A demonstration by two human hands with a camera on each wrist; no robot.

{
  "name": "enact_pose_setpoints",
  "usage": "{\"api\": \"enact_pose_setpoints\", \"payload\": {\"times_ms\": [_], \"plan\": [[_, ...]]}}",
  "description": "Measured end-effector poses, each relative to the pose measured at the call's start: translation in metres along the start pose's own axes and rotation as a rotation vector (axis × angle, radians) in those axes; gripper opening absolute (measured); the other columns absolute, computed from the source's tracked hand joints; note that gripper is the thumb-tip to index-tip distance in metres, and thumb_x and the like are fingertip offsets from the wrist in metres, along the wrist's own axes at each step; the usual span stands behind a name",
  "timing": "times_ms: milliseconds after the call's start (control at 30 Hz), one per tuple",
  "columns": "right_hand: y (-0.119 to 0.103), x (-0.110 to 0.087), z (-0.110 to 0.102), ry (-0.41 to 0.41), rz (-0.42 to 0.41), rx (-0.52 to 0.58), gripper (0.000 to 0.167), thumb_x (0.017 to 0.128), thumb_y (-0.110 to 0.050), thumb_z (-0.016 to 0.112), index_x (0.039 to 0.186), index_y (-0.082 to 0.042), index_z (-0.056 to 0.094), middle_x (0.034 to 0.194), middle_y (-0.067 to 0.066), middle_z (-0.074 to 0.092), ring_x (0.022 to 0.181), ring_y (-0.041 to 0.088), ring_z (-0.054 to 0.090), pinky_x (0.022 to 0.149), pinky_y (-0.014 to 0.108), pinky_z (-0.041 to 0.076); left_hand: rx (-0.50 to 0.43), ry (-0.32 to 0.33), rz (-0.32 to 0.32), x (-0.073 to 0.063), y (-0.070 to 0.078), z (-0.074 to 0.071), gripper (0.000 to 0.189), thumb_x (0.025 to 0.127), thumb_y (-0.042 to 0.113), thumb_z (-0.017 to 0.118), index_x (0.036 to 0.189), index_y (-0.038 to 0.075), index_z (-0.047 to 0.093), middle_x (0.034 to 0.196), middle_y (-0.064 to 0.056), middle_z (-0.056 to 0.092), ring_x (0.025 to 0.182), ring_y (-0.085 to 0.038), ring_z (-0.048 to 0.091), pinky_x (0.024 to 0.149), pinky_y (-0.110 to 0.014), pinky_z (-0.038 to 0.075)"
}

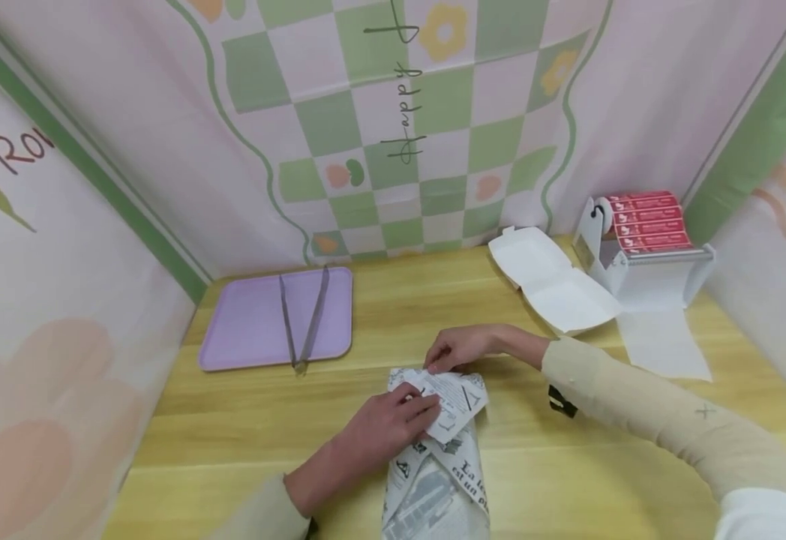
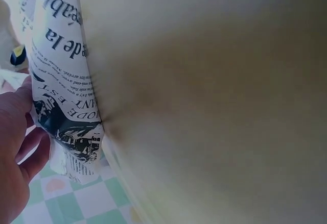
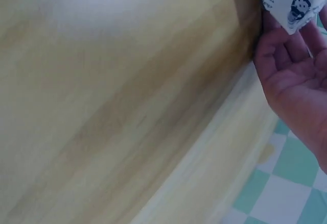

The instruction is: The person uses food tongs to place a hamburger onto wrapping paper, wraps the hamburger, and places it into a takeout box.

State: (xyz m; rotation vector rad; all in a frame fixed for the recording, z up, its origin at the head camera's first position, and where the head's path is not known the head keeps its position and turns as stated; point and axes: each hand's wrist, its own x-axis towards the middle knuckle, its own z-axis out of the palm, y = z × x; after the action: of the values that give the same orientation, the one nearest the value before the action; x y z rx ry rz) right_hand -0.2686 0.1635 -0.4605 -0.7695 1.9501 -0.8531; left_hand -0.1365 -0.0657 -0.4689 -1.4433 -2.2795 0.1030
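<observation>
A newsprint-patterned paper wrap point(image 1: 447, 450) lies lengthwise at the table's front middle, its upper end folded over in a pointed flap. What is inside it is hidden. My left hand point(image 1: 393, 421) holds the folded flap from the left, fingers bent on top of the paper; the left wrist view shows that hand point(image 2: 18, 147) against the wrap's side point(image 2: 66, 86). At the far end of the wrap, my right hand point(image 1: 463, 346) pinches the paper edge with curled fingers. In the right wrist view a paper corner point(image 3: 294, 4) covers part of the right hand's fingers point(image 3: 271, 55).
A purple tray point(image 1: 247, 326) with metal tongs point(image 1: 312, 322) on it is at back left. At back right sit an open white takeaway box point(image 1: 551, 281) and a label dispenser point(image 1: 663, 270) with red labels and a white strip point(image 1: 663, 345). Patterned cloth point(image 1: 393, 135) hangs behind the wooden table.
</observation>
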Motion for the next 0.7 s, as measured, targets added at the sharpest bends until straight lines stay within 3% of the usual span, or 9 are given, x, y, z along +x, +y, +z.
{"api": "enact_pose_setpoints", "payload": {"times_ms": [100, 200, 333, 467, 600, 700], "plan": [[0.003, 0.001, 0.0, 0.021, -0.052, -0.097, 0.019, 0.101, -0.017, 0.057, 0.109, -0.014, 0.074, 0.085, -0.008, 0.068, 0.072, 0.005, 0.055, 0.068, 0.019, 0.045, -0.008, 0.014, 0.005, 0.004, -0.005, 0.004, 0.035, 0.096, 0.042, 0.061, 0.122, 0.02, 0.069, 0.126, 0.01, 0.069, 0.108, -0.011, 0.06, 0.077, -0.016, 0.055], [0.005, 0.002, 0.001, 0.095, -0.11, -0.226, 0.017, 0.101, -0.021, 0.059, 0.106, -0.016, 0.075, 0.09, -0.01, 0.07, 0.08, 0.003, 0.06, 0.075, 0.021, 0.049, -0.015, 0.029, 0.003, 0.007, -0.009, 0.008, 0.035, 0.097, 0.043, 0.06, 0.122, 0.021, 0.069, 0.125, 0.01, 0.069, 0.107, -0.011, 0.061, 0.075, -0.016, 0.056], [0.003, -0.004, -0.001, 0.245, -0.131, -0.33, 0.017, 0.099, -0.025, 0.061, 0.105, -0.018, 0.075, 0.095, -0.009, 0.072, 0.087, 0.003, 0.063, 0.083, 0.026, 0.052, -0.005, 0.013, -0.009, 0.01, -0.013, 0.008, 0.032, 0.098, 0.029, 0.062, 0.13, 0.027, 0.065, 0.129, 0.007, 0.067, 0.106, -0.013, 0.061, 0.067, -0.018, 0.056], [-0.007, -0.022, -0.002, 0.446, -0.184, -0.436, 0.019, 0.099, -0.021, 0.061, 0.109, -0.011, 0.074, 0.102, -0.001, 0.073, 0.09, 0.01, 0.065, 0.082, 0.031, 0.054, 0.043, -0.055, -0.013, 0.01, -0.018, 0.009, 0.05, 0.093, 0.009, 0.064, 0.137, 0.031, 0.058, 0.138, 0.003, 0.062, 0.109, -0.016, 0.059, 0.064, -0.019, 0.055], [-0.018, -0.049, 0.019, 0.607, -0.354, -0.723, 0.021, 0.091, -0.011, 0.066, 0.112, -0.007, 0.071, 0.109, 0.007, 0.071, 0.099, 0.021, 0.066, 0.087, 0.039, 0.057, 0.05, -0.104, 0.001, 0.009, -0.021, 0.009, 0.054, 0.092, 0.007, 0.064, 0.141, 0.027, 0.055, 0.141, 0.0, 0.057, 0.113, -0.018, 0.056, 0.072, -0.02, 0.056], [-0.021, -0.068, 0.052, 0.62, -0.442, -0.965, 0.04, 0.084, -0.012, 0.072, 0.124, -0.008, 0.065, 0.122, 0.009, 0.068, 0.114, 0.025, 0.063, 0.095, 0.043, 0.055, 0.037, -0.108, 0.014, 0.007, -0.021, 0.008, 0.054, 0.092, 0.006, 0.063, 0.143, 0.023, 0.054, 0.136, -0.002, 0.056, 0.112, -0.017, 0.055, 0.075, -0.02, 0.055]]}}
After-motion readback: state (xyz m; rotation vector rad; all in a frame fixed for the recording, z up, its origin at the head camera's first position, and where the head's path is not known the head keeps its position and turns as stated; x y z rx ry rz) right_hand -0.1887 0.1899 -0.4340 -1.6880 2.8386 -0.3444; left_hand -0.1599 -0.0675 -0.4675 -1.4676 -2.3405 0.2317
